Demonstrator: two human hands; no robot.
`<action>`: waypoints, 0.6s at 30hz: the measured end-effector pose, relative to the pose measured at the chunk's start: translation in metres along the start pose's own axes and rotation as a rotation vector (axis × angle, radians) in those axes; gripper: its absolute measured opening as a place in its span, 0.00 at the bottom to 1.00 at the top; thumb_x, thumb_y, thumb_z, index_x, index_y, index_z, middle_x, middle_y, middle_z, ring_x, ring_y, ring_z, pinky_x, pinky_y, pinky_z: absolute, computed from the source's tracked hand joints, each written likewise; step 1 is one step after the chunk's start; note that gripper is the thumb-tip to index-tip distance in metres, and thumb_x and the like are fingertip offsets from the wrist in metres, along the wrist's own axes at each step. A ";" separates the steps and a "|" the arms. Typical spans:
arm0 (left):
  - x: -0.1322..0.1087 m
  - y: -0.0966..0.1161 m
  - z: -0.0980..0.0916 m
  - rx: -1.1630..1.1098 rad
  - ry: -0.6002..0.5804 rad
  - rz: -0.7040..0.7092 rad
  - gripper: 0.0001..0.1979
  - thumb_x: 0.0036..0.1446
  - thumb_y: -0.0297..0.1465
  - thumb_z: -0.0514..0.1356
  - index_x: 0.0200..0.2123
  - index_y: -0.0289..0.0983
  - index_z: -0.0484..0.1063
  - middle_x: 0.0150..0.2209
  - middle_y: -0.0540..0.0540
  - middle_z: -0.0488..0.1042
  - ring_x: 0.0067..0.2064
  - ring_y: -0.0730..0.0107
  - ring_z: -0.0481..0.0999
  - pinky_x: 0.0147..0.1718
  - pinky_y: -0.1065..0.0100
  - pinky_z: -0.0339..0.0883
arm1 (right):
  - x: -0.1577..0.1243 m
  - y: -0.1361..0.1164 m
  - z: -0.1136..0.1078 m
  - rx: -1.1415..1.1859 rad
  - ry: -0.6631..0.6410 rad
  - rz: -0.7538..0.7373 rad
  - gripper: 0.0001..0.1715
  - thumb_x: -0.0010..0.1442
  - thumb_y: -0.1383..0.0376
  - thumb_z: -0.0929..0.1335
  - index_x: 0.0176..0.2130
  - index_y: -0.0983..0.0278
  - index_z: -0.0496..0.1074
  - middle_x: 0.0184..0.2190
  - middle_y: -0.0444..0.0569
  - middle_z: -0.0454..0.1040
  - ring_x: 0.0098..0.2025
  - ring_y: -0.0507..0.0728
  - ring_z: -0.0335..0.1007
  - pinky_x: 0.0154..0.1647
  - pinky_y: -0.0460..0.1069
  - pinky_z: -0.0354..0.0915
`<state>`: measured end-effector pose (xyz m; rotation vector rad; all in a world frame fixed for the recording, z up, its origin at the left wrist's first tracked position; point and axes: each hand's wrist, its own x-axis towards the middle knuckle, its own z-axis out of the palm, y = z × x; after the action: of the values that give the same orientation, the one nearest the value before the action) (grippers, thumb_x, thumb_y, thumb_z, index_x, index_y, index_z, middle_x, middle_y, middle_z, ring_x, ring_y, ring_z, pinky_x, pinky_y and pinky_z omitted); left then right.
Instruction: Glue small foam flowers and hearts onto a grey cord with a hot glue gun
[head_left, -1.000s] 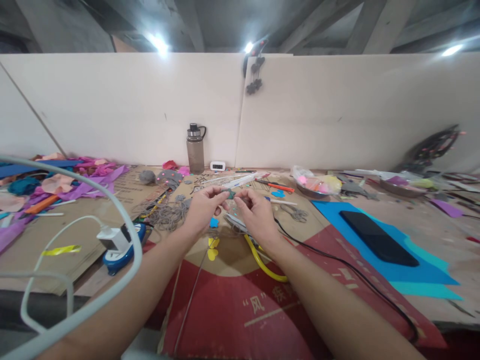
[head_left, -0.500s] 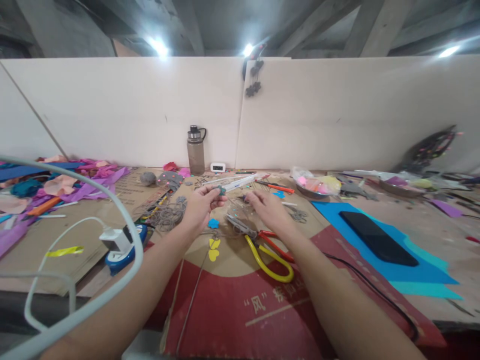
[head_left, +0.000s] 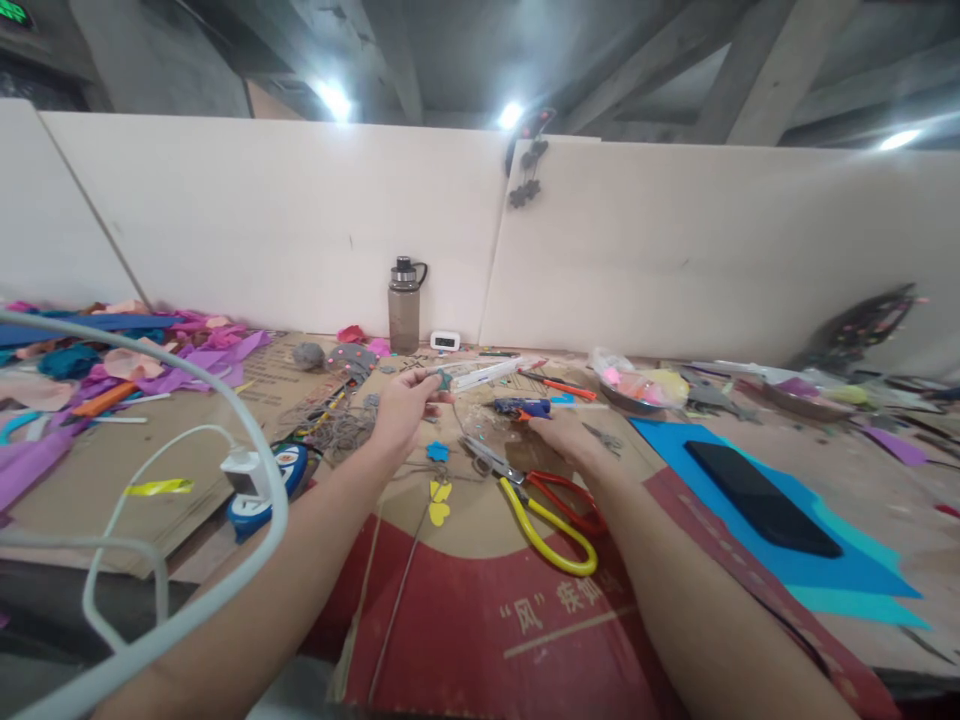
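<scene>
Though half-hidden (by fingers [head_left: 430, 383]), teal piece [head_left: 445, 381].

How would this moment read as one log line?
left hand: pinches small dark-green piece | right hand: at blue tool, grip unclear | scissors: lying on cardboard | blue flower cutout: near scissors

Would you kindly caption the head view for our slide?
The left hand pinches a small green piece; the right hand is at a blue tool near scissors.

Left hand [head_left: 406, 412] (slightly higher) pinches, while the right hand [head_left: 564, 438] is outstretched.
</scene>
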<state>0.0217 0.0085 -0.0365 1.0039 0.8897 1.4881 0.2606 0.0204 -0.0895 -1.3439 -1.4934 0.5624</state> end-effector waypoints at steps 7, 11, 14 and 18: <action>0.003 -0.001 -0.005 0.003 0.030 0.023 0.11 0.43 0.31 0.66 0.31 0.34 0.69 0.27 0.51 0.72 0.23 0.76 0.75 0.13 0.78 0.54 | -0.007 -0.039 0.001 0.289 0.004 0.135 0.11 0.44 0.67 0.65 0.32 0.58 0.65 0.24 0.42 0.70 0.23 0.53 0.66 0.23 0.49 0.65; 0.004 0.003 -0.007 -0.046 0.041 0.047 0.12 0.42 0.31 0.67 0.30 0.33 0.69 0.26 0.51 0.72 0.25 0.76 0.76 0.16 0.78 0.58 | -0.024 -0.073 0.004 0.674 -0.122 0.127 0.32 0.42 0.67 0.70 0.48 0.56 0.61 0.34 0.42 0.71 0.33 0.53 0.71 0.31 0.48 0.67; 0.005 0.004 -0.007 -0.060 0.052 0.051 0.11 0.43 0.30 0.67 0.30 0.33 0.69 0.25 0.49 0.73 0.25 0.75 0.76 0.19 0.78 0.61 | -0.034 -0.084 0.006 0.703 -0.205 0.083 0.32 0.45 0.66 0.72 0.49 0.57 0.60 0.31 0.40 0.70 0.30 0.50 0.68 0.30 0.45 0.65; 0.005 0.004 -0.008 -0.073 0.041 0.068 0.10 0.44 0.29 0.66 0.30 0.32 0.70 0.27 0.49 0.74 0.27 0.74 0.77 0.20 0.77 0.63 | -0.037 -0.080 0.010 0.492 -0.179 -0.115 0.20 0.56 0.60 0.67 0.48 0.59 0.62 0.27 0.40 0.68 0.27 0.51 0.63 0.29 0.46 0.63</action>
<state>0.0124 0.0129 -0.0347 0.9611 0.8312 1.5927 0.2107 -0.0333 -0.0391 -0.8384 -1.4402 0.9250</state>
